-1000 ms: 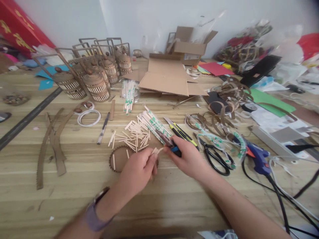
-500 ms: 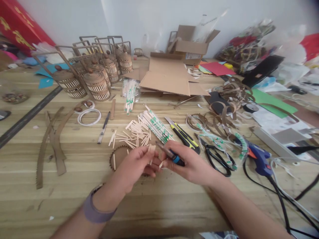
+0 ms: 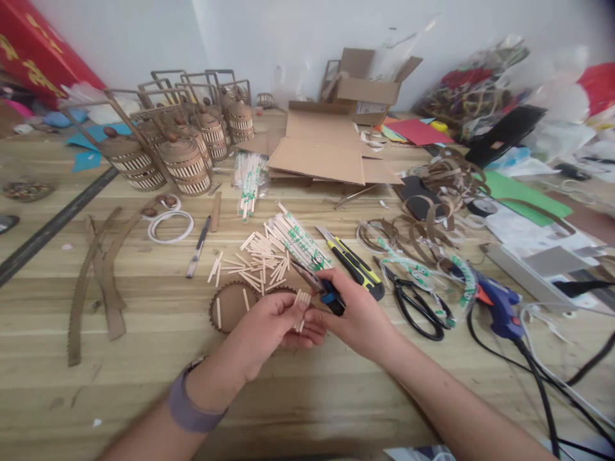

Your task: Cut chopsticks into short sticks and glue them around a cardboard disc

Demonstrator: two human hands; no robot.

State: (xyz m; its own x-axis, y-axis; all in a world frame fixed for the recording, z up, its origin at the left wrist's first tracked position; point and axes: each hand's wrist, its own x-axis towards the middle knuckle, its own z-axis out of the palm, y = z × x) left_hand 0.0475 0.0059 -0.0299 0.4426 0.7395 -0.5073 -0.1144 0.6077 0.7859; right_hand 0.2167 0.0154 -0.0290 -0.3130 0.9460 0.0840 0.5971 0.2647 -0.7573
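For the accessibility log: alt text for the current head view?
Left hand pinches a few short sticks; right hand, beside it, holds pliers. Beyond lie loose sticks, wrapped sticks and a cutter; a glue gun lies right, baskets stand back left.

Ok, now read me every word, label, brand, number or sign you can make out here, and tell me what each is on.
Nothing is clear enough to quote.
Red panel, far left: large yellow characters, blurred and partly cut off.
Clear plastic bag, at the back: dark print, too blurred.
White label on the open brown cardboard box: too small.
Clear, green-printed stick wrappers: print too small.
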